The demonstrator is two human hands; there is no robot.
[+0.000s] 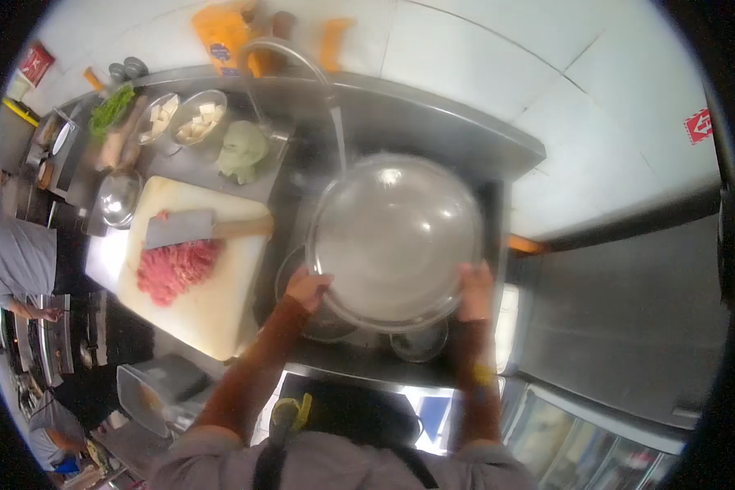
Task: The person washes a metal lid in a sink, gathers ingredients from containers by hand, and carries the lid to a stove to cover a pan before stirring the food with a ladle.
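steel bowl (396, 245), centre of frame, is gripped at 2 sides of its rim by left hand (306, 289) and right hand (475, 294), likely to keep its breadth level.

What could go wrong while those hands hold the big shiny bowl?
The metal bowl might slip, since the left hand and right hand seem to hold it only by the rim. It could also bump the faucet close to its far edge. The cleaver lies on the cutting board with its handle reaching the board's edge, so an arm might knock it.
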